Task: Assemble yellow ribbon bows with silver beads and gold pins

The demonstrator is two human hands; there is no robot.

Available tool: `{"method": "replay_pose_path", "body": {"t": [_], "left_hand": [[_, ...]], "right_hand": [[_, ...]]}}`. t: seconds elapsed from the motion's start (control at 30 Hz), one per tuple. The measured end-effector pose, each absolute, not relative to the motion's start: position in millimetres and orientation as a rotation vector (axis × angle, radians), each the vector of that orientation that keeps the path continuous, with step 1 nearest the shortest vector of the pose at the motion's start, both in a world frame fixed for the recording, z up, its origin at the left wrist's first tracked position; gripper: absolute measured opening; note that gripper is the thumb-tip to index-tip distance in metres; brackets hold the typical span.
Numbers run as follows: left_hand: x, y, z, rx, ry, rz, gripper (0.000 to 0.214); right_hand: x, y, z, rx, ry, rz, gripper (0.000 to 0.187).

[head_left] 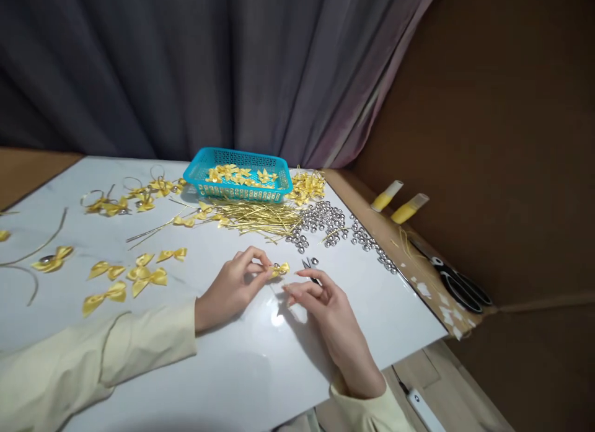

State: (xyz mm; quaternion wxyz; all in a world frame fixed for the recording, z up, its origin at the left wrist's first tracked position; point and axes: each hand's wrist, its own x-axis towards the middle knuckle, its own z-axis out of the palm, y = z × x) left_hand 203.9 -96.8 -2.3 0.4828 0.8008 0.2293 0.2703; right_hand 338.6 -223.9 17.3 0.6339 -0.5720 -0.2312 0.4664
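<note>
My left hand (235,286) rests on the white table (223,370) and pinches a small yellow ribbon bow (280,269) between thumb and fingertips. Just to the right, my right hand (325,311) lies on the table with its fingers loosely curled; nothing shows in them. A small silver bell (314,261) and a dark little piece lie right behind the right fingers. Both arms wear pale yellow sleeves.
A turquoise basket (239,187) of yellow bows stands at the back. In front lie gold wire strips (260,218) and a scatter of silver bells (325,220). Finished yellow bows (134,274) lie at left. Black scissors (458,283) and two glue bottles (400,202) sit off the right edge.
</note>
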Motion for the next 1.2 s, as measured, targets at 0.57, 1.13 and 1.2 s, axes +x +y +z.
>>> {"method": "replay_pose_path", "body": {"t": [0.57,1.13,1.2], "left_hand": [[204,-96,-7,2.062,0.479,0.761,0.006],[202,-96,-4,2.373,0.333,0.967,0.014],[202,-96,-6,2.396,0.333,0.974,0.015]], "right_hand": [[331,-223,16,-1.545,-0.704,0.778,0.026],[336,-224,15,-1.474,-0.617,0.972,0.028],[338,-225,15,-1.338,-0.523,1.070,0.026]]}}
